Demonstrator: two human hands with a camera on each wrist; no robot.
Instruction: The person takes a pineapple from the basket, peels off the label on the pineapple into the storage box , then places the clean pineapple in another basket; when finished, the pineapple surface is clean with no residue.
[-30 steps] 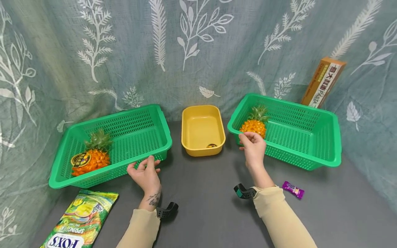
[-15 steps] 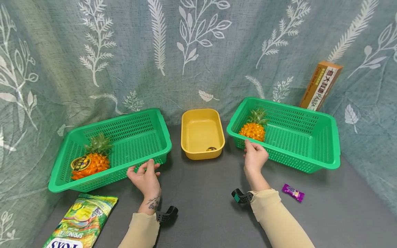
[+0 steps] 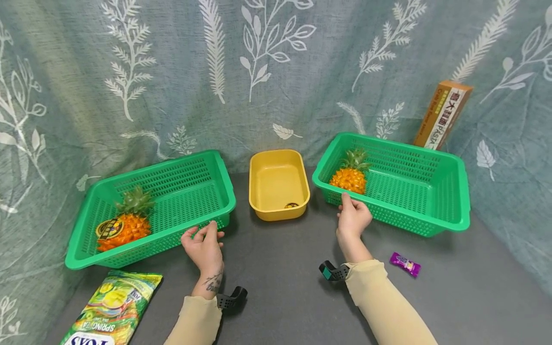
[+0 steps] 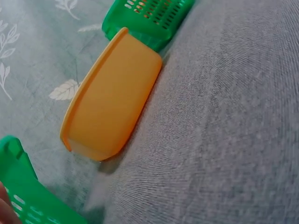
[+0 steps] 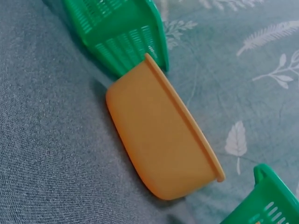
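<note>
Two green baskets stand at the back of the table. In the left basket (image 3: 185, 191) lies an orange pineapple (image 3: 129, 229) with a round black-and-gold label, and another pineapple (image 3: 348, 179) lies in the right basket (image 3: 414, 191). My left hand (image 3: 204, 247) hovers at the left basket's front edge, fingers loosely bent, nothing seen in them. At the front of the right basket is my right hand (image 3: 354, 218), thumb and forefinger close together, with no object visible between them. Whether either hand touches a basket I cannot tell.
Between the baskets stands a yellow tub (image 3: 278, 184) with a small dark round label (image 3: 291, 205) in it. A Fox's candy bag (image 3: 114, 306) lies front left, a purple wrapped sweet (image 3: 405, 264) at right. A pasta box (image 3: 443, 115) leans behind the right basket against the curtain (image 3: 172, 67).
My right hand has drawn back from the right basket's rim beside the pineapple and lowered slightly. The left hand has hardly moved. The head view has shifted slightly.
</note>
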